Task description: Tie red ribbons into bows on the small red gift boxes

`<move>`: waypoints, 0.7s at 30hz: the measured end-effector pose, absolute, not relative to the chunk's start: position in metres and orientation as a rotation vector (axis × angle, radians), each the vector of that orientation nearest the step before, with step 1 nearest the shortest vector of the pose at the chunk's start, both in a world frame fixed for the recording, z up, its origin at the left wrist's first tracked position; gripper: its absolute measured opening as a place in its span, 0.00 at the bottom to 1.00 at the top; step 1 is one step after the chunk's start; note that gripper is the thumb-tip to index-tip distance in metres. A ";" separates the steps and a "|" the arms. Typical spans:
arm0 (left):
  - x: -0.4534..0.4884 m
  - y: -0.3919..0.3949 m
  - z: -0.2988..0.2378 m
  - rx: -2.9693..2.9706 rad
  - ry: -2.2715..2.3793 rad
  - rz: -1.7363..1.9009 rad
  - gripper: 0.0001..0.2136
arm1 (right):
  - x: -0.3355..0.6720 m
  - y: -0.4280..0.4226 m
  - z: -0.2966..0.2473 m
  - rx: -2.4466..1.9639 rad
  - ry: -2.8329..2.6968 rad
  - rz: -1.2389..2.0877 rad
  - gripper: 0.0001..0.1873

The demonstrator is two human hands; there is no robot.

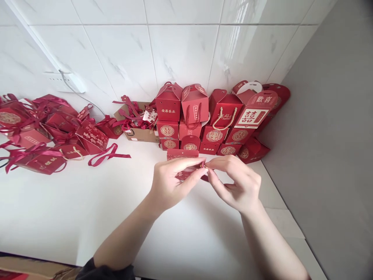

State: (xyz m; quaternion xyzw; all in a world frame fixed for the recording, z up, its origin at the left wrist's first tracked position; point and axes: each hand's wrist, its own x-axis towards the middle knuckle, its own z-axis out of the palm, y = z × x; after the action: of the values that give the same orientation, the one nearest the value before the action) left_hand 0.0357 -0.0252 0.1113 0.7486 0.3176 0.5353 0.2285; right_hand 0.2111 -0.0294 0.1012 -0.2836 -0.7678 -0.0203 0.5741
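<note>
Left hand (169,181) and right hand (241,184) pinch a small red piece (203,164).
On their far side sits a red box (182,153).

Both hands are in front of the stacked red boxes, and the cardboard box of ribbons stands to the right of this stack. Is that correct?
Not quite: the cardboard box of ribbons stands to the left of the stacked red boxes, as the head view shows. The left hand and right hand are in front.
</note>
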 end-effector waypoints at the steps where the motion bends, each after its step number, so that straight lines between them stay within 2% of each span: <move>1: 0.038 -0.026 0.109 2.050 0.903 1.475 0.12 | 0.209 -0.029 0.100 -0.686 -1.778 -0.087 0.12; 5: 0.043 -0.027 0.102 2.100 0.942 1.460 0.14 | 0.205 -0.028 0.099 -0.752 -1.730 -0.100 0.11; 12: 0.046 -0.022 0.095 2.550 1.094 1.716 0.13 | 0.203 -0.029 0.095 -0.809 -1.763 -0.065 0.10; 21: 0.043 -0.018 0.094 2.683 1.023 1.663 0.12 | 0.214 -0.025 0.099 -0.769 -1.845 -0.093 0.11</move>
State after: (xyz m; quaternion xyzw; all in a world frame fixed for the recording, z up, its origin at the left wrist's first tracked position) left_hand 0.0426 -0.0181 0.0943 0.8054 0.3071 0.4992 -0.0885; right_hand 0.2143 -0.0250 0.0987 -0.3233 -0.7760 -0.0392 0.5401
